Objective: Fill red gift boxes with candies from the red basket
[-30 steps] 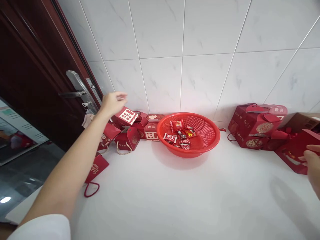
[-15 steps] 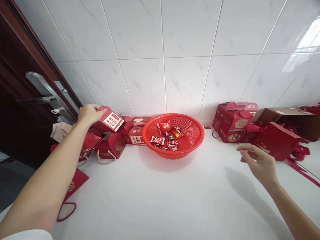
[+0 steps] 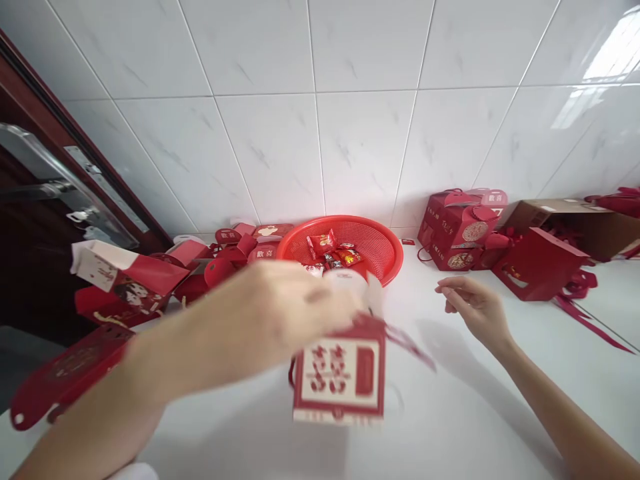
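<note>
My left hand (image 3: 285,307), blurred by motion, grips the top of a red and white gift box (image 3: 340,377) and holds it above the white table. The box bears a double-happiness print, with its flaps up and a dark red ribbon trailing to the right. Behind it stands a red plastic basket (image 3: 390,257), partly covered by the hand and box, with several wrapped candies (image 3: 323,243) inside. My right hand (image 3: 475,310) hovers over the table at the right, thumb and fingertips pressed together. Whether anything is between those fingertips I cannot make out.
Several red gift boxes (image 3: 150,273) crowd the left side near the door (image 3: 30,200). At the right are stacked red boxes (image 3: 457,230), a red bag (image 3: 537,263) with ribbon, and an open cardboard box (image 3: 560,207). A tiled wall (image 3: 367,153) rises behind the table.
My left hand has carried the gift box from the left pile to the front of the basket. My right hand stays pinched over the table. The view has shifted slightly.
</note>
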A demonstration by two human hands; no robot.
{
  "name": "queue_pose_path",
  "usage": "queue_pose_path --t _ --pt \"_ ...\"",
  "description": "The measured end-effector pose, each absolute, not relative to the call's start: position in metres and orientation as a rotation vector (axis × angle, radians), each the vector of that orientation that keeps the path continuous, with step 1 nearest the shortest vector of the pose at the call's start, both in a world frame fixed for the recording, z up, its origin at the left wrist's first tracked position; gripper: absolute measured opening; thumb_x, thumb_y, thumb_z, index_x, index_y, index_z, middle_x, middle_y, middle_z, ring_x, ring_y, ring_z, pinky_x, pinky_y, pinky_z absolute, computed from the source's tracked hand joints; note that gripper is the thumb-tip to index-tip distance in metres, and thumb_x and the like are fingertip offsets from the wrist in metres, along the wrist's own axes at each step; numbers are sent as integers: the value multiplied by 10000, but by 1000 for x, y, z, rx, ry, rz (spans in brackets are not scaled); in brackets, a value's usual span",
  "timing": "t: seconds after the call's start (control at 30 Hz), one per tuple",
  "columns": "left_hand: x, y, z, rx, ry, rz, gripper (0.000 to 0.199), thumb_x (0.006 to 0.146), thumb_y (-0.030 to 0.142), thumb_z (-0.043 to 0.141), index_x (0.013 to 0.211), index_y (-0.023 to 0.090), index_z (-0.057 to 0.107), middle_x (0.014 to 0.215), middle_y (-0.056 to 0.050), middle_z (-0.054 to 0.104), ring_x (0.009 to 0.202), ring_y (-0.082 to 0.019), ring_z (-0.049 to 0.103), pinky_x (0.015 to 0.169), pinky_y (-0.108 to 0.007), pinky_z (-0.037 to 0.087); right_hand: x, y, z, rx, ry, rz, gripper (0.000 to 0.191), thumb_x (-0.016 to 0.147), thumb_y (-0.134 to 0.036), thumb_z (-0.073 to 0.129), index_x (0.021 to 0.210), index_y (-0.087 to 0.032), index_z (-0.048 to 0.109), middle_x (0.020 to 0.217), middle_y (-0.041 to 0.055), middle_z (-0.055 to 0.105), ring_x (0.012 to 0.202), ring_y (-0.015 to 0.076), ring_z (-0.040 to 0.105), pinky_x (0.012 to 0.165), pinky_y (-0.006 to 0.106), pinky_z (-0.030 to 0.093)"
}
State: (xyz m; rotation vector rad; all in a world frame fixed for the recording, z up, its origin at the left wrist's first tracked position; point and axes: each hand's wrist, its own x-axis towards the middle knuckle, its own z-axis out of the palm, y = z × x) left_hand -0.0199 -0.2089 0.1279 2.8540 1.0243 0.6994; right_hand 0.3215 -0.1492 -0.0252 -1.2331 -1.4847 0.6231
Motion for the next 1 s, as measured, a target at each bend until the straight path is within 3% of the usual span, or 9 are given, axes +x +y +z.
queue_pose_path --t 0.07,0.17,0.37,0.43,0.53,0.6,0.7,0.83,1.0 --pt "0 -216 105 3198 696 454 247 956 142 486 925 288 683 686 11 630 563 -154 525 595 -296 412 308 -154 -16 -1153 -1510 678 282 840 -483 683 904 -208 674 796 60 700 514 146 582 500 318 535" --pt "19 -218 78 3401 524 495 245 908 59 484 966 233 647 692 -12 594 576 -170 511 592 -311 414 284 -163 3 -1010 -1662 711 199 908 -410 632 943 -219 671 845 56 706 572 149 604 539 313 537" --pt "16 -218 42 3363 873 466 264 854 -29 466 791 191 598 734 -15 548 599 -156 500 638 -293 420 248 -168 24 -643 -2250 485 84 926 -251 621 976 -213 676 968 89 718 846 209 626 733 363 539" --pt "11 -222 38 3286 988 371 251 898 14 491 746 184 598 744 -20 555 614 -157 515 632 -289 415 244 -165 25 -601 -2392 388 77 933 -224 603 927 -202 677 924 86 716 849 217 602 743 377 520" --pt "2 -225 41 3054 1084 253 259 993 268 548 779 186 668 807 -29 597 678 -168 566 650 -292 423 247 -164 28 -667 -2483 365 80 926 -207 606 961 -194 676 934 79 718 874 224 606 793 398 512" --pt "-2 -224 45 2846 1110 205 388 1029 409 480 800 202 714 828 -21 604 684 -153 580 660 -284 425 251 -166 32 -768 -2532 417 178 899 -229 646 1073 -199 670 1070 94 719 1001 257 623 870 426 510" --pt "-5 -220 52 2604 1212 181 500 1067 423 362 822 222 749 851 -8 591 642 -116 563 628 -260 407 260 -167 37 -931 -2627 575 421 863 -330 709 1262 -228 619 1345 109 632 1259 314 548 984 459 489" --pt "-5 -218 55 2467 1266 139 359 942 568 571 1005 256 738 1044 -16 596 782 -154 616 678 -267 455 267 -167 36 -1000 -2688 760 569 847 -422 723 1367 -252 564 1572 91 428 1446 326 375 1110 480 416" --pt "-5 -221 44 2463 1195 91 491 747 520 804 1175 318 675 1332 -58 544 1241 -332 516 968 -420 475 270 -173 28 -1069 -2673 885 584 837 -511 717 1358 -285 582 1628 61 340 1496 335 284 1139 488 390"
